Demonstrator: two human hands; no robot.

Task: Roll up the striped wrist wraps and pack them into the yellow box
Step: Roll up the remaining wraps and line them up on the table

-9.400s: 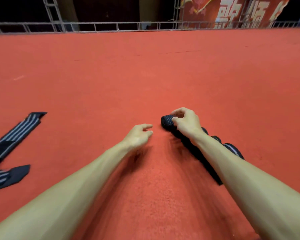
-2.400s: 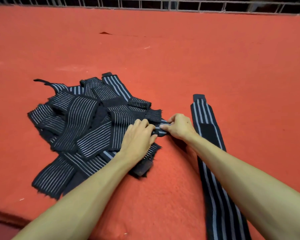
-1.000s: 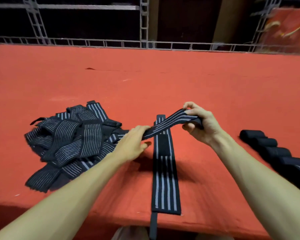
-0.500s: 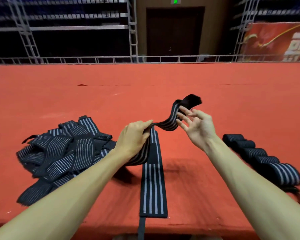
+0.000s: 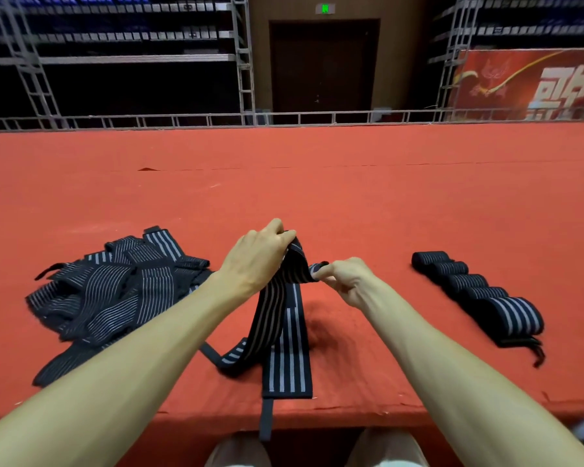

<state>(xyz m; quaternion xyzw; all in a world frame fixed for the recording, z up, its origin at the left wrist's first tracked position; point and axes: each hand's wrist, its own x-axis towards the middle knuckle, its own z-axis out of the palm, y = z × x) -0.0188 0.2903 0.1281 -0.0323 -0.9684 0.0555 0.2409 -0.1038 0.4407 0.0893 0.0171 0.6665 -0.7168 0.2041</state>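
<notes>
Wrist wrap (image 5: 272,308) between left hand (image 5: 257,257) and right hand (image 5: 346,281) grips.

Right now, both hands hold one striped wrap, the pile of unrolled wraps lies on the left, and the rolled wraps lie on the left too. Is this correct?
Not quite. The head view shows the rolled wraps on the right, not the left. The left hand and right hand do hold one striped wrap, and the unrolled pile is on the left.
</notes>
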